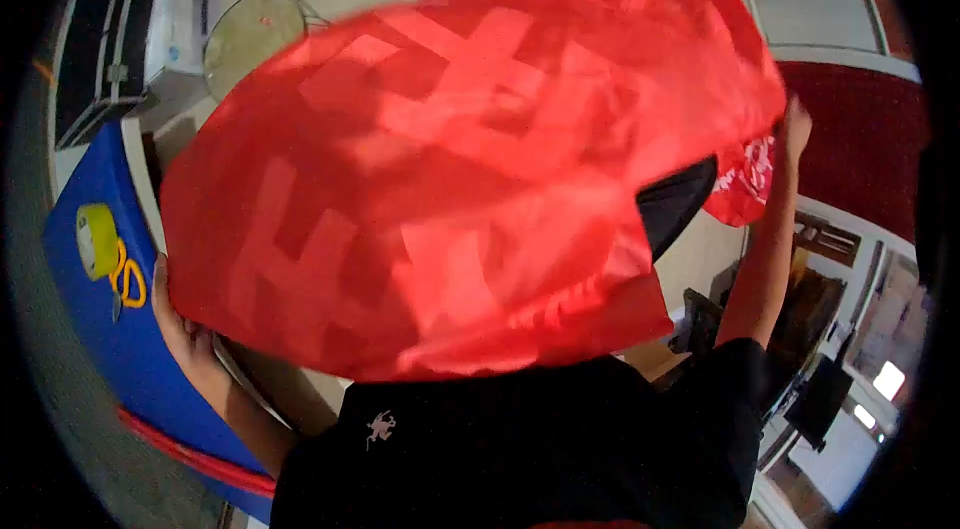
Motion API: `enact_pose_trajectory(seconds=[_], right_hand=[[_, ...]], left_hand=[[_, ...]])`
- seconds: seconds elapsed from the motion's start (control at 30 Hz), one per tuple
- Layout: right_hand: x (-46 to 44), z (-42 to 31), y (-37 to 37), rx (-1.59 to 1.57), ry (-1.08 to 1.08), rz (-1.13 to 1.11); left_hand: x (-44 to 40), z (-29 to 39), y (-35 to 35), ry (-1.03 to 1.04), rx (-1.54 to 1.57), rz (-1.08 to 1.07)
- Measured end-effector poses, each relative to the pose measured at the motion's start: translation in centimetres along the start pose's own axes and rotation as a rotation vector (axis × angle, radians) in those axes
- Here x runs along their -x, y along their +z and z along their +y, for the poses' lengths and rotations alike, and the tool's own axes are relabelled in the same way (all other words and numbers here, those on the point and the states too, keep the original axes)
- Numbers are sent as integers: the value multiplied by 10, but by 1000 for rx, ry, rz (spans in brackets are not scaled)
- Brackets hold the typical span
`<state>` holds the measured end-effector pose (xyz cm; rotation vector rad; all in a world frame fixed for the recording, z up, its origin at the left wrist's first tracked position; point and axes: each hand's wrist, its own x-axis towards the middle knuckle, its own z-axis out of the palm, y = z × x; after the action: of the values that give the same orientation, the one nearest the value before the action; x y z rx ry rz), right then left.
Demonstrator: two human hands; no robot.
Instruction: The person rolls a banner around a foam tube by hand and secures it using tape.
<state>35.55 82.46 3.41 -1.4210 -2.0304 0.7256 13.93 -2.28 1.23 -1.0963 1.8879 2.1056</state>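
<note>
A large red patterned fabric (450,159) is spread out in the air in front of my chest. My left hand (180,322) holds its lower left edge, with the fingers partly behind the cloth. At the right edge my right hand (795,124) grips the fabric, its fingers mostly hidden. A black curved piece (677,204) shows beneath the cloth at the lower right. Beside my right forearm hangs a shiny red piece with white marks (742,182).
On a blue surface (90,309) at the left lie a yellow-green tape roll (97,240), orange-handled scissors (130,279) and a red strip (195,459). A round stool (250,34), a white box (185,9) and a black case (105,49) stand at the upper left.
</note>
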Motion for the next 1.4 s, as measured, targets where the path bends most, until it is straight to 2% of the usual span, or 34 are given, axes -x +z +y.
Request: enact_pose_trajectory(seconds=[0.03, 0.07, 0.13, 0.17, 0.2, 0.27, 0.3, 0.37, 0.4, 0.47, 0.57, 0.6, 0.63, 0.67, 0.7, 0.73, 0.77, 0.87, 0.9, 0.93, 0.97, 1.03, 1.07, 1.1, 1.17, 1.23, 1.33, 1.37, 1.4], right_hand=[[9, 30, -25, 135, 92, 36], [19, 62, -41, 258, 176, 36], [48, 107, -45, 401, 287, -21], [59, 117, -40, 423, 303, -59], [67, 122, -33, 429, 303, -93], [79, 112, -21, 412, 270, -135], [86, 102, -19, 387, 255, -155], [115, 74, -23, 310, 256, -242], [137, 57, -29, 271, 281, -319], [187, 27, -43, 249, 369, -532], [263, 20, -62, 185, 417, -882], [291, 44, -75, 183, 386, -890], [308, 49, -79, -47, 608, -765], [326, 54, -83, -282, 802, -592], [334, 11, -79, -409, 814, -810], [343, -32, -76, -526, 822, -1033], [345, -27, -79, -526, 828, -1036], [349, -28, -83, -60, 733, -1011], [348, -29, -78, -72, 726, -1005], [346, -31, -75, -108, 748, -807], [346, -33, -72, -143, 763, -610], [345, -38, -61, -153, 757, -567], [346, -19, -58, -289, 689, -526], [350, -9, -57, -416, 630, -485], [350, -29, -50, -479, 653, -484], [350, -37, -45, -242, 528, -534], [347, -48, -30, -200, 538, -562], [344, -50, -26, -237, 552, -565], [339, -50, -23, -260, 557, -626]], left_hand=[[8, -6, 6, -10, 9, -22], [19, -11, 11, 381, -297, -243], [13, -19, 19, 664, -472, -588], [-2, -14, 27, 672, -467, -603], [-19, -4, 39, 252, -293, -464], [-23, 3, 46, -157, -150, -311], [-13, -4, 44, 126, -106, -251], [5, 0, 56, 424, -48, -197], [18, 17, 69, 210, -44, -109], [-11, 17, 27, -12, -146, -269], [-16, 2, 18, -24, -60, -298], [0, 2, 36, 13, -101, -229], [17, 2, 55, 47, -145, -159], [2, 0, 46, 6, -127, -294], [-6, -4, 39, -39, -107, -424], [-7, -7, 38, -43, -111, -418], [-9, -8, 41, -52, -137, -333], [-10, -13, 41, 5, -216, -224], [2, -12, 55, -15, -176, -144], [14, -11, 69, -32, -133, -64], [5, -12, 54, -27, -128, -66], [-30, -19, 10, 121, -274, -515], [-40, -20, 9, 130, -271, -516], [-48, -21, 11, 23, -187, -452], [-42, -19, 30, -87, -104, -385], [-9, -7, 66, 51, -91, -141], [-20, 1, 69, 177, -151, -205], [-32, 7, 67, 176, -152, -195], [-48, 16, 63, 123, -285, -237]])
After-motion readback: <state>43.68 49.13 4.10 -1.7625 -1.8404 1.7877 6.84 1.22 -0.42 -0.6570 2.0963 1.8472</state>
